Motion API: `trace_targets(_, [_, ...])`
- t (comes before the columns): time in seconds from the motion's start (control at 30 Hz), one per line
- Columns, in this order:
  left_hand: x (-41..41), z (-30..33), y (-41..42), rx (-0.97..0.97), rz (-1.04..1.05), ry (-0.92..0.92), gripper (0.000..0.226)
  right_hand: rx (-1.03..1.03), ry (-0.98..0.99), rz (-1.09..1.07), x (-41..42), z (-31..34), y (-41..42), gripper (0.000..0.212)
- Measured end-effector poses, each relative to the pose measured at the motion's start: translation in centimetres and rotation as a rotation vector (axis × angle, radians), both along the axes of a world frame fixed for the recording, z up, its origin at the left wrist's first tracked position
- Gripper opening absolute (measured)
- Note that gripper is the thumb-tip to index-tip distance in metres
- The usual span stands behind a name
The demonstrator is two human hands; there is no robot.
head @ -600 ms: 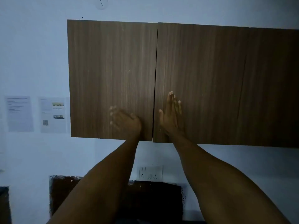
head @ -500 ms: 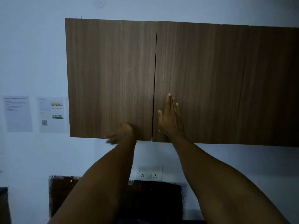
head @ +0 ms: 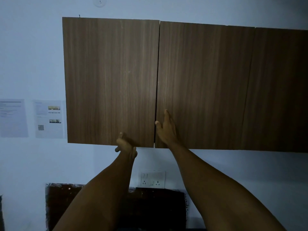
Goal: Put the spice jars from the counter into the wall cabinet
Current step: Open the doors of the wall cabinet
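While left hand [head: 126, 145] grips door [head: 110, 80], cab shut

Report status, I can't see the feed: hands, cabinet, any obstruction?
Left hand fingers hooked under left door bottom edge. Right hand flat on right door. Both doors shut. No jars in view.

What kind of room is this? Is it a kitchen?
Probably a kitchen, though the picture is dim. A wooden wall cabinet hangs on the white wall, a socket plate sits below it, and a dark counter runs underneath. Two printed sheets are stuck to the wall beside it.
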State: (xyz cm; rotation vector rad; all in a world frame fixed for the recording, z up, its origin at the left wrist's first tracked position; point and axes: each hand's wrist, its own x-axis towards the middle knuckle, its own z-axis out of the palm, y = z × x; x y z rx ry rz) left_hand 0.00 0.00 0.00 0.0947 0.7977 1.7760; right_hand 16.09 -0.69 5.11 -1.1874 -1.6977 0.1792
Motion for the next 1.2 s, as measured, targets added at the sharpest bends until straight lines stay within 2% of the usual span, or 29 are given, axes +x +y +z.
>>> trace_targets(0.1, [-0.4, -0.1, -0.9, 0.03, 0.077, -0.013, 0.069, -0.113, 0.086, 0.071, -0.6, 0.3, -0.1, 0.079])
trace_targets(0.2, [-1.0, -0.3, -1.2, 0.002, 0.068, 0.003, 0.07, -0.183, 0.258, 0.174, -1.8, 1.0, -0.8, 0.078])
trace_targets(0.27, [-1.1, 0.0, -2.4, -0.03, 0.06, 0.041, 0.074, -0.216, 0.383, 0.273, -2.9, 1.7, -1.5, 0.073])
trace_targets(0.37, [-1.3, 0.9, -4.2, -0.095, 0.059, 0.165, 0.071, -0.225, 0.417, 0.327, -5.0, 2.4, -2.7, 0.054])
trace_targets(0.4, [-1.3, 1.5, -4.7, -0.082, 0.04, 0.265, 0.068, -0.216, 0.422, 0.307, -5.6, 2.4, -3.0, 0.048])
trace_targets(0.47, [-1.4, 2.9, -5.5, -0.138, 0.044, 0.596, 0.064, -0.176, 0.426, 0.235, -6.2, 1.9, -3.4, 0.037])
trace_targets(0.53, [-1.7, 4.5, -6.8, -0.26, 0.271, 0.976, 0.068, -0.102, 0.39, 0.15, -6.7, 1.4, -3.9, 0.031])
trace_targets(0.57, [-2.1, 5.3, -8.2, -0.213, 0.398, 1.119, 0.068, -0.064, 0.377, 0.128, -7.2, 1.3, -4.5, 0.029])
trace_targets(0.63, [-2.5, 6.5, -10.4, 0.016, 0.539, 1.277, 0.062, -0.016, 0.364, 0.104, -8.0, 1.1, -6.2, 0.026])
trace_targets(0.83, [-3.7, 10.1, -15.9, 0.343, 0.687, 1.357, 0.049, 0.111, 0.301, 0.134, -11.1, 0.1, -12.9, 0.016])
trace_targets(0.93, [-5.7, 10.0, -18.8, 0.479, 0.695, 1.39, 0.045, 0.163, 0.289, 0.129, -14.1, -0.4, -17.1, 0.015])
trace_targets(1.2, [-17.4, 9.4, -27.2, 0.547, 0.685, 1.513, 0.051, 0.235, 0.2, 0.024, -26.0, -0.5, -26.6, 0.018])
